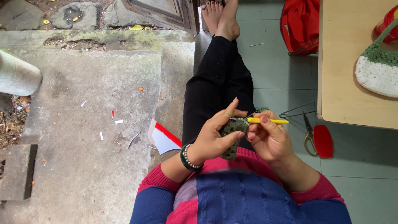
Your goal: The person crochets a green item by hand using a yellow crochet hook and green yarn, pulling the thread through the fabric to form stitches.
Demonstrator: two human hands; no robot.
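Note:
My left hand (215,132) pinches a small green crocheted piece (230,133) over my lap, thumb pressed on its right side. A green bangle and a bead bracelet ring that wrist. My right hand (267,139) grips a yellow-handled crochet hook (269,121), whose metal tip points left into the green piece. The hook's handle sticks out to the right past my fingers. A strand of green yarn (260,110) shows just above my right hand. Part of the crocheted piece is hidden behind my left fingers.
My legs in black trousers stretch forward to bare feet (222,16). Scissors (309,135) and a red flat object (323,141) lie on the green floor at right. A wooden table (344,74) holds a green-and-white crocheted bag (378,68). A concrete step lies at left.

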